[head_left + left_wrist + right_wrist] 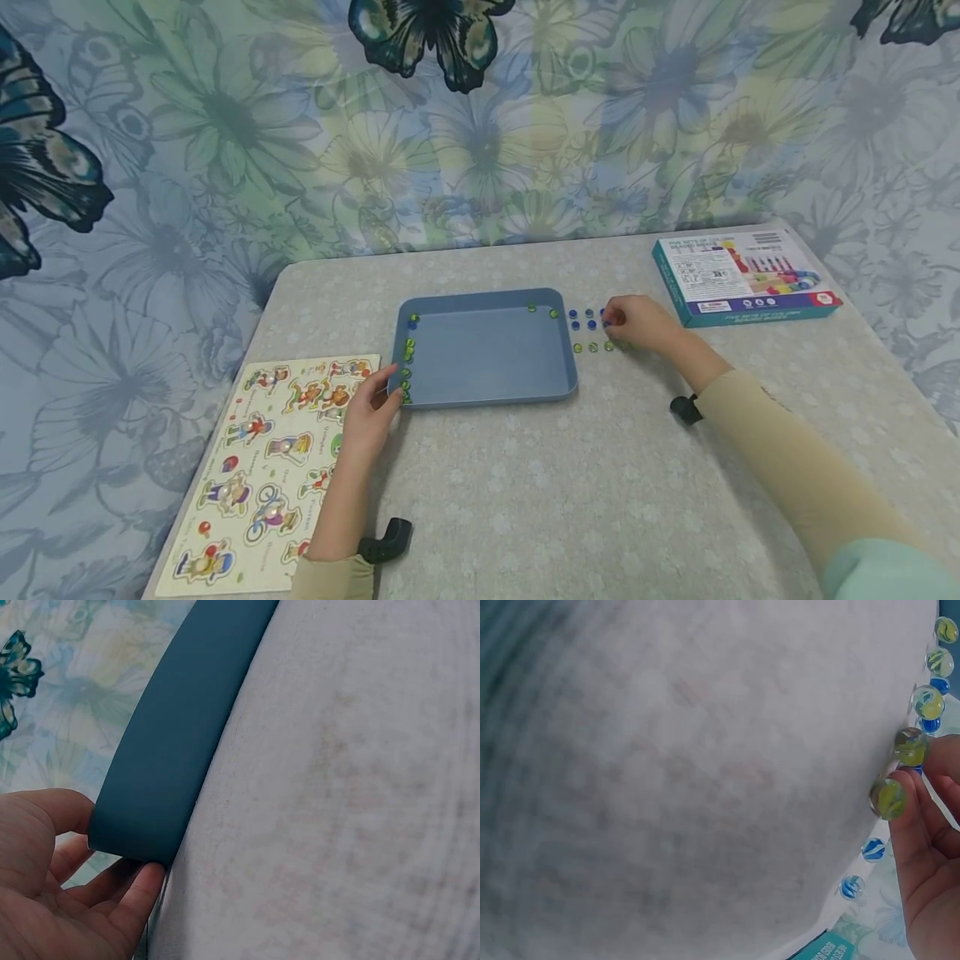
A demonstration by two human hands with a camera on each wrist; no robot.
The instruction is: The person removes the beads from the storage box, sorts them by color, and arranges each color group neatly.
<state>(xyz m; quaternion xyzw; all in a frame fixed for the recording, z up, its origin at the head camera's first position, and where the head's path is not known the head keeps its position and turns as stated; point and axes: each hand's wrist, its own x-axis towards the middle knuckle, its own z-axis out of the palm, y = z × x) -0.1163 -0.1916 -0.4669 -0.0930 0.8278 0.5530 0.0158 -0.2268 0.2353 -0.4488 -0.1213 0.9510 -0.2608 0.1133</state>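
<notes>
A blue-grey tray (487,350) lies on the table. My left hand (367,414) grips its near left corner; in the left wrist view the thumb and fingers bend about the tray's end (172,742). Beside the tray's right edge, blue marbles (575,325) and yellow-green marbles (593,347) sit in short rows. There my right hand (647,325) pinches a blue marble (919,771), mostly hidden by the fingertips. A yellow-green marble (887,799) stands close in front of the thumb. Two blue marbles (874,850) show beyond the hand in the right wrist view.
Several green marbles (408,350) line the tray's left side, and two more green marbles (553,314) lie at its far right corner. A picture puzzle board (255,475) is at the left. A boxed set (742,275) occupies the back right, before a flowered wall covering (480,150).
</notes>
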